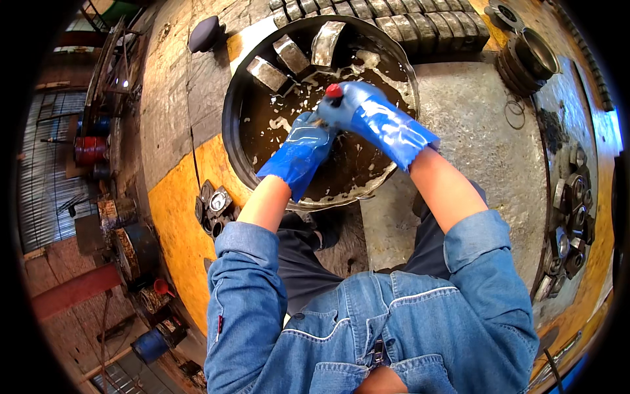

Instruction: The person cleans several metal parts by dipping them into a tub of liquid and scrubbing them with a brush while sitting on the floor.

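Observation:
Both my hands wear long blue rubber gloves and meet over a wide round basin (231, 125) of brown, foamy liquid. My right hand (351, 106) is closed round a tool with a red-ended handle (334, 90); the tool's working end is hidden. Just below and left of it, my left hand (307, 136) is also closed, its fingers mostly covered, and what it holds does not show. Curved metal blocks (269, 73) lean inside the basin's far left wall, partly out of the liquid, including a tall block (327, 43) at the far side.
Rows of similar metal blocks (426, 33) stand beyond the basin. Stacked round metal parts (528, 59) lie far right, ring-shaped parts (574, 210) at right. More metal parts (215, 205) sit near my left forearm. A dark rounded object (205, 34) lies far left; drums (90, 150) stand farther left.

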The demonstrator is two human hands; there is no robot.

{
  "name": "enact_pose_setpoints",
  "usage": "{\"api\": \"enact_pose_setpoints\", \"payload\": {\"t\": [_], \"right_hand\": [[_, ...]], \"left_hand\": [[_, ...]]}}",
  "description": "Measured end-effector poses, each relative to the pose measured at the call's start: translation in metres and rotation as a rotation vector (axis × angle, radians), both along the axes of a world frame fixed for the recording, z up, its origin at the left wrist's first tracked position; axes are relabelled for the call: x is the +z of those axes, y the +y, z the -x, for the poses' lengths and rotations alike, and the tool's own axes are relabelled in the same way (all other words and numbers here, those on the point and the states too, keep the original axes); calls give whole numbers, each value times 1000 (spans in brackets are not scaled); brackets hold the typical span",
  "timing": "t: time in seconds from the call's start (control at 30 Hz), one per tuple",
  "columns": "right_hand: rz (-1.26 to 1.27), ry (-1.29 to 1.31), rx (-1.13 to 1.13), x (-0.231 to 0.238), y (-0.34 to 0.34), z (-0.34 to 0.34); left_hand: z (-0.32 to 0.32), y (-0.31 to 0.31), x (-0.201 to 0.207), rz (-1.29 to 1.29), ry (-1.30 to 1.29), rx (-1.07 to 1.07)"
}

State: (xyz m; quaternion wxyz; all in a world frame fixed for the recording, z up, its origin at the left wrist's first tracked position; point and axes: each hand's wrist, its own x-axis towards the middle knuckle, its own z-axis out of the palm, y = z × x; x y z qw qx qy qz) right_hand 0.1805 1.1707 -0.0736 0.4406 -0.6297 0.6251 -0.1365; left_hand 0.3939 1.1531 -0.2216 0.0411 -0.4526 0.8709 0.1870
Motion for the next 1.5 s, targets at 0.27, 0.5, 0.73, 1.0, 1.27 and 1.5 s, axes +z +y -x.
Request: {"api": "enact_pose_setpoints", "payload": {"t": [0.27, 0.5, 0.73, 1.0, 1.27, 1.5], "right_hand": [[-268, 394, -58, -98, -10, 36], [-176, -573, -240, -21, 19, 39], [-377, -1269, -445, -6, 73, -15], [-203, -756, -224, -50, 34, 3], [-43, -727, 67, -14, 54, -16], [-87, -347, -335, -91, -3, 13]], "left_hand": [[19, 8, 53, 277, -106, -285], [18, 2, 43, -7, -155, -90], [17, 17, 77, 277, 101, -340], [21, 0, 56, 260, 67, -298], [5, 4, 50, 2, 161, -180], [24, 5, 49, 203, -81, -189]]}}
